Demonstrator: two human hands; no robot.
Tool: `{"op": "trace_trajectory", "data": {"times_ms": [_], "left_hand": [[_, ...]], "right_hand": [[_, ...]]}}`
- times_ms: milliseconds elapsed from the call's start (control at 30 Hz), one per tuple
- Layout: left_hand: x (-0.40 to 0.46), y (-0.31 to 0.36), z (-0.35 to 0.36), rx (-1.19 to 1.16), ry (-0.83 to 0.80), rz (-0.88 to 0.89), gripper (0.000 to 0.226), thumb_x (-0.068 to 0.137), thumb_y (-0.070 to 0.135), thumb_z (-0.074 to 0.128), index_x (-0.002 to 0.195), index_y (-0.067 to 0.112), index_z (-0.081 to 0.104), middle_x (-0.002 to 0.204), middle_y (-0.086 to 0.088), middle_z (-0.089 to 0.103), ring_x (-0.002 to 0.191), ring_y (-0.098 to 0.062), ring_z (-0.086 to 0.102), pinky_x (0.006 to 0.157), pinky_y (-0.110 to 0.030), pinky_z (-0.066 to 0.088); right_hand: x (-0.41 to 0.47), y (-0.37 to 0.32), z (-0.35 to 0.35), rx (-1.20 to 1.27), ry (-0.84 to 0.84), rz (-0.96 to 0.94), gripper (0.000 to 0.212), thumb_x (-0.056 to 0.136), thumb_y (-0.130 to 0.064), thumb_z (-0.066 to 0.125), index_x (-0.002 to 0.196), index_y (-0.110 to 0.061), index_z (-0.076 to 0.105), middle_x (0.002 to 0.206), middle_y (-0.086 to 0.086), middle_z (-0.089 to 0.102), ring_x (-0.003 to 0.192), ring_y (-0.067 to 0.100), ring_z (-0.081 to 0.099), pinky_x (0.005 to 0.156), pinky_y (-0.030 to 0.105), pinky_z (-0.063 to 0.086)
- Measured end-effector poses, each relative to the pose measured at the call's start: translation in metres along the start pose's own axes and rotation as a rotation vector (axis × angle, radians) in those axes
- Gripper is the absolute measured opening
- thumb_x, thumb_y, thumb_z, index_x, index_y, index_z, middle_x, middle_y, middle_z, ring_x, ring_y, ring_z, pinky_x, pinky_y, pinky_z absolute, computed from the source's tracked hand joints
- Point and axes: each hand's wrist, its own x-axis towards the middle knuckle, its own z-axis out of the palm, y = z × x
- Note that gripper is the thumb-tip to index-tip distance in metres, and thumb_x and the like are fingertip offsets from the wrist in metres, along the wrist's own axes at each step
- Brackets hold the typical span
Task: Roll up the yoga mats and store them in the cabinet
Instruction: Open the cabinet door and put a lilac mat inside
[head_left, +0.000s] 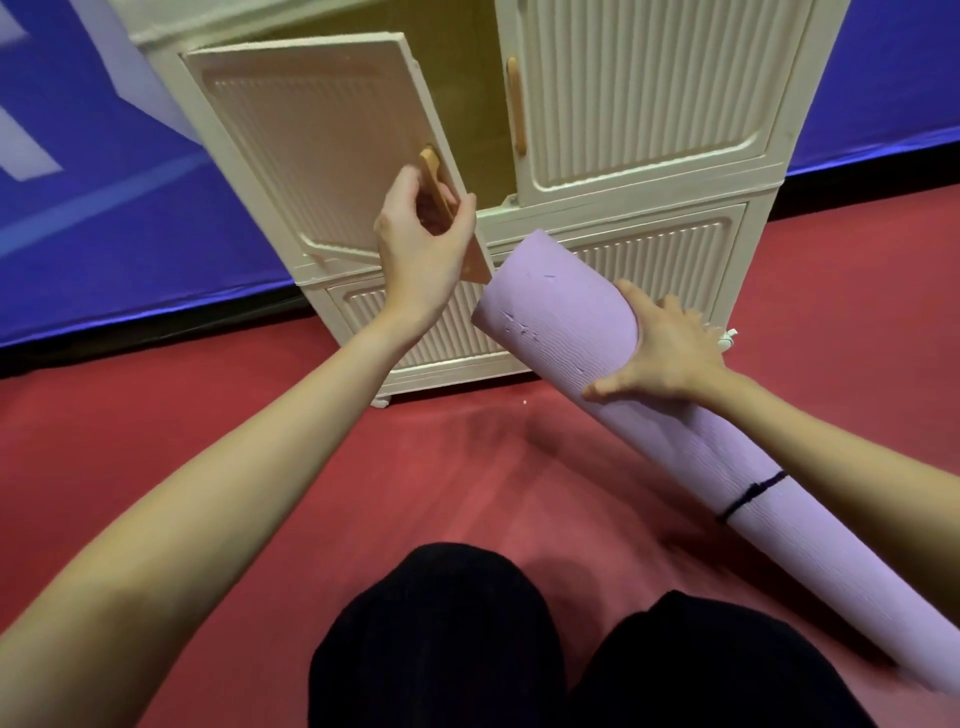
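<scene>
Left hand (423, 244) gripping open door handle (435, 182); right hand (667, 348) clasping rolled yoga mat (561, 306), cabinet (649, 104) ahead.

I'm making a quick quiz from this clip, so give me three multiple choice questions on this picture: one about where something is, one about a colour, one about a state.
1. Where is the left hand?
A. On the wooden handle of the open upper-left door
B. On the floor
C. On the closed upper-right door

2. What colour is the rolled yoga mat?
A. Green
B. Black
C. Light purple

3. What state is the cabinet in?
A. All doors shut
B. Upper-left door swung open, upper-right door shut
C. Lower compartment open

Answers:
1 A, the fingers curl around the handle at the open door's edge.
2 C, the roll under the right hand is lilac, with a dark band round it.
3 B, the left door stands out from the frame, showing the inside; the right one sits flush.
</scene>
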Motion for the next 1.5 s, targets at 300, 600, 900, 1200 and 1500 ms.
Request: {"op": "trace_trajectory", "data": {"times_ms": [300, 600, 900, 1200, 1500], "left_hand": [[-0.006, 0.011, -0.023, 0.034, -0.018, 0.0, 0.019, 0.078, 0.014, 0.07, 0.075, 0.007, 0.053, 0.064, 0.014, 0.051, 0.059, 0.001, 0.049, 0.063, -0.021, 0.043], [-0.014, 0.015, -0.042, 0.045, -0.102, 0.0, 0.022, 0.081, 0.012, 0.068, 0.077, 0.018, 0.046, 0.068, 0.014, 0.049, 0.06, 0.003, 0.046, 0.063, -0.017, 0.039], [-0.012, 0.025, -0.031, 0.077, -0.146, -0.062, 0.029, 0.081, 0.014, 0.068, 0.076, 0.023, 0.042, 0.07, 0.011, 0.045, 0.06, 0.001, 0.045, 0.062, -0.015, 0.04], [-0.054, 0.023, -0.061, 0.097, 0.259, -0.267, 0.038, 0.072, 0.033, 0.071, 0.095, 0.016, 0.046, 0.095, -0.005, 0.056, 0.079, -0.018, 0.057, 0.074, -0.029, 0.049], [-0.099, -0.011, -0.141, 0.31, 0.344, -0.468, 0.006, 0.095, 0.016, 0.048, 0.092, 0.013, 0.052, 0.073, 0.011, 0.052, 0.08, -0.02, 0.052, 0.071, -0.033, 0.036]], "right_hand": [[-0.012, -0.003, 0.002, 0.0, -0.039, -0.054, 0.128, 0.037, -0.067, 0.084, 0.144, -0.043, 0.018, 0.12, 0.018, 0.046, 0.113, 0.043, 0.051, 0.094, 0.051, 0.046], [-0.017, -0.001, -0.001, 0.013, -0.076, -0.092, 0.134, 0.028, -0.073, 0.077, 0.143, -0.043, 0.017, 0.119, 0.02, 0.047, 0.115, 0.043, 0.049, 0.095, 0.053, 0.046], [-0.016, 0.029, -0.023, -0.007, 0.068, 0.159, 0.128, 0.043, -0.06, 0.087, 0.145, -0.042, 0.013, 0.136, 0.02, 0.039, 0.125, 0.045, 0.041, 0.1, 0.061, 0.034], [-0.006, -0.037, -0.018, 0.116, 0.044, 0.017, 0.124, 0.043, -0.06, 0.085, 0.144, -0.039, 0.015, 0.13, 0.023, 0.044, 0.124, 0.045, 0.042, 0.1, 0.056, 0.038], [0.017, -0.079, -0.006, 0.17, 0.039, -0.094, 0.122, 0.042, -0.064, 0.085, 0.141, -0.041, 0.016, 0.137, 0.022, 0.04, 0.129, 0.045, 0.037, 0.104, 0.06, 0.034]]}}
